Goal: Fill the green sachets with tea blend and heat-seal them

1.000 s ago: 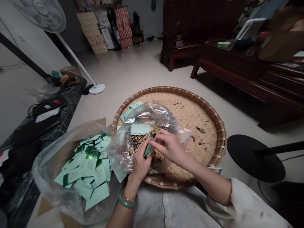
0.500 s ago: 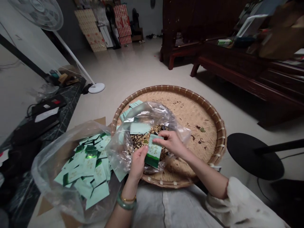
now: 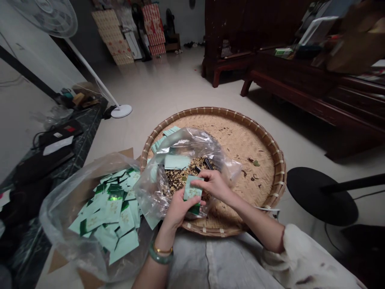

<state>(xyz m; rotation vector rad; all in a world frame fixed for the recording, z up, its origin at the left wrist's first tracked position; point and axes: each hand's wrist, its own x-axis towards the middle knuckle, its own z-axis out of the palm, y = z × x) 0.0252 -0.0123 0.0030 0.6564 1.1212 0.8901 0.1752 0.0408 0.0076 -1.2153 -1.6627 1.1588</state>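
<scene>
Between my hands is a light-green printed packet (image 3: pixel 192 192) with a dark green lower band, held over an open clear plastic bag (image 3: pixel 195 140). My left hand (image 3: pixel 180 206) grips its lower part, thumb across the front. The fingers of my right hand (image 3: pixel 212 182) pinch its top edge. Inside the clear bag lie a loose dry mix (image 3: pixel 174 180) of dark and pale bits, a stack of pale green packets (image 3: pixel 177 162) and a black-handled tool (image 3: pixel 208 163), mostly hidden. The bag rests in a round woven bamboo tray (image 3: pixel 246 140).
To the left, a large plastic bag (image 3: pixel 64 220) holds many green packets (image 3: pixel 105 212). More packets (image 3: pixel 162 140) line the tray's left side. A black round stand base (image 3: pixel 321 196) is at right, a white fan base (image 3: pixel 122 111) at upper left, and a dark wooden bench (image 3: pixel 288 88) behind.
My left hand has shifted up and right, its thumb now across the packet's front. The packet has turned more upright and moved slightly left. My right hand still pinches its top.
</scene>
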